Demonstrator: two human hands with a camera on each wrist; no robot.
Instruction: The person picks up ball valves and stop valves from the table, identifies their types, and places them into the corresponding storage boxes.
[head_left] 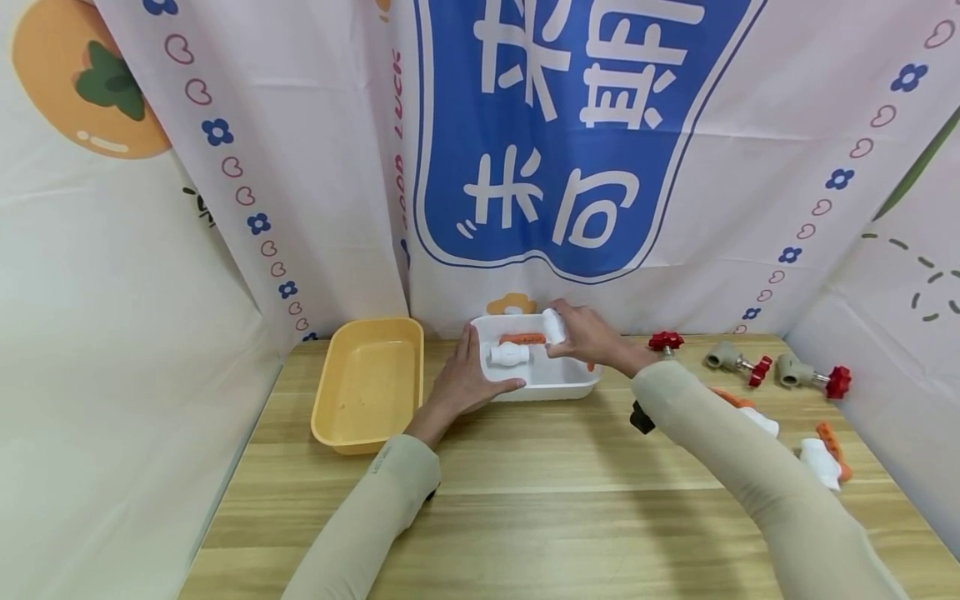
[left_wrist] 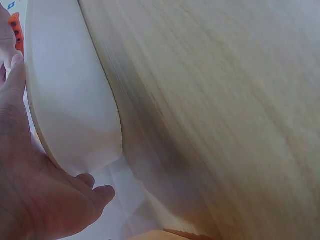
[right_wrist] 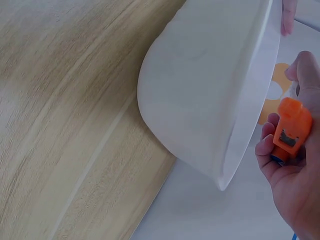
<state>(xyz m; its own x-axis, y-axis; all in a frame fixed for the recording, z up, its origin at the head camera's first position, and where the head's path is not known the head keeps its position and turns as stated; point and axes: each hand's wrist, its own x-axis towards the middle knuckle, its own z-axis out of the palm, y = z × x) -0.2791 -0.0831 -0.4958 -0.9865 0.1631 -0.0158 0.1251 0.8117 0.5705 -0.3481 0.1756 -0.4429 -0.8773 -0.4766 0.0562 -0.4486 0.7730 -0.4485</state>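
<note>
My left hand (head_left: pixel 463 379) holds the left end of a white plastic basin (head_left: pixel 551 392), its thumb along the near rim. In the left wrist view, two curled fingertips (left_wrist: pixel 104 192) show under the basin's end. Over the right part of the basin, my right hand (head_left: pixel 588 335) grips a white ball valve (head_left: pixel 554 326). Its orange handle (right_wrist: pixel 295 122) sticks out from the palm in the right wrist view. A second white ball valve (head_left: pixel 509 354) lies inside the basin, with an orange handle (head_left: pixel 522 339) behind it.
A yellow basin (head_left: pixel 330 433) stands left of the white one. To the right lie grey valves with red knobs (head_left: pixel 726 357) (head_left: pixel 793 371), another red knob (head_left: pixel 666 340), and white ball valves (head_left: pixel 820 462) (head_left: pixel 761 421) with orange handles. A printed curtain (head_left: pixel 337 208) hangs behind the table.
</note>
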